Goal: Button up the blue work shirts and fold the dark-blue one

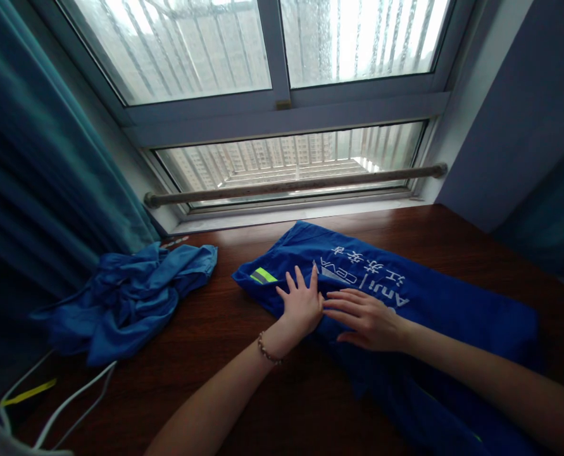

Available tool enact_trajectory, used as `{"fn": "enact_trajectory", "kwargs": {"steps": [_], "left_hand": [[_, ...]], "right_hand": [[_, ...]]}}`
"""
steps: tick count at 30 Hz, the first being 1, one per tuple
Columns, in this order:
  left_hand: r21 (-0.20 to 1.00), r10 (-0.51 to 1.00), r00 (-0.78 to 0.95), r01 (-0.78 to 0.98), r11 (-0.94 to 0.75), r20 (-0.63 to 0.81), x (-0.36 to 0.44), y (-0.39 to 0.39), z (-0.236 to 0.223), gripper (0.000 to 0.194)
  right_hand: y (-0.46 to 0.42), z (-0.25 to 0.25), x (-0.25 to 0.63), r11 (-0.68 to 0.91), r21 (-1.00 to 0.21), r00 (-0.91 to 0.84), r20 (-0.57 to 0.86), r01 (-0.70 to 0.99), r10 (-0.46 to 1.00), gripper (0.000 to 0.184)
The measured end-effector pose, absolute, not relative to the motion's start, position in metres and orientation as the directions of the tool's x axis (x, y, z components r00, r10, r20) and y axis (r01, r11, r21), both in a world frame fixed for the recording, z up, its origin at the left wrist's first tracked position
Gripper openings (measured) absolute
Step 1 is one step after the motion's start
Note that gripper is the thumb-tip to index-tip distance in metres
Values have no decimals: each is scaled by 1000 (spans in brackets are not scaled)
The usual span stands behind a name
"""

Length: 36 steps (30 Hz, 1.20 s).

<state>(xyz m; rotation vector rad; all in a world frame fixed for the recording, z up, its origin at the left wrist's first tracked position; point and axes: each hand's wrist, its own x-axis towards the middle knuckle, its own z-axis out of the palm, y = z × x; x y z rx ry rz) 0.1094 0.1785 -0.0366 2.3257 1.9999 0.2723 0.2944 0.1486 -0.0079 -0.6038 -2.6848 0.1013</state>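
A blue work jacket [433, 291] with white printed lettering and a yellow-green reflective patch lies partly folded on the dark wooden surface. My left hand [301, 300], with a beaded bracelet at the wrist, rests on the jacket just right of the patch, fingers spread. Close beside it, my right hand [364, 318] lies flat on the cloth with its fingers stretched out, their tips meeting the edge of the left hand. Neither hand grips the fabric. Toward the bottom right, part of the jacket hangs in dim folds beneath my right forearm.
To the left, a crumpled blue garment [134, 297] lies near the curtain [54, 126]. White cords [73, 396] and a yellow strip [30, 392] are at the lower left. Behind the wooden surface [234, 373], a horizontal bar [295, 185] crosses the window.
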Motion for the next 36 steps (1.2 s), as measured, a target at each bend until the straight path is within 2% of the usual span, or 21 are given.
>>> {"fn": "enact_trajectory", "kwargs": {"steps": [2,6,9,11,13,15,18,20,31,36], "left_hand": [[212,986,166,964,-162,-6,108,183,-43,59],[355,959,263,911,-212,-104,98,200,-48,58],[473,952,305,842,-259,-23,93,207,-44,67],[515,945,294,794,-324,142,93,207,-40,68],[465,900,286,780,-418,329,93,204,-37,63],[329,825,352,792,-514,443,95,200,-35,57],[134,738,508,776,-616,445,97,196,-36,55],[77,715,558,763,-642,421,97,194,-39,56],[66,739,558,780,-623,379,93,199,-50,54],[83,767,541,797,-599,345,93,202,-60,46]], "right_hand": [[151,-18,292,904,-228,-866,279,360,415,56],[156,-32,289,831,-305,-831,173,465,529,66],[162,-37,291,782,-312,-784,155,539,602,67],[167,-39,294,748,-303,-748,144,591,648,66],[173,-42,299,716,-290,-711,140,635,689,64],[179,-44,307,678,-280,-666,152,680,730,61],[187,-49,327,616,-259,-588,182,744,788,58],[192,-53,345,572,-238,-539,193,785,820,58],[211,-81,472,257,-153,-226,194,954,955,61],[216,-94,526,223,-110,-193,232,969,954,58]]}}
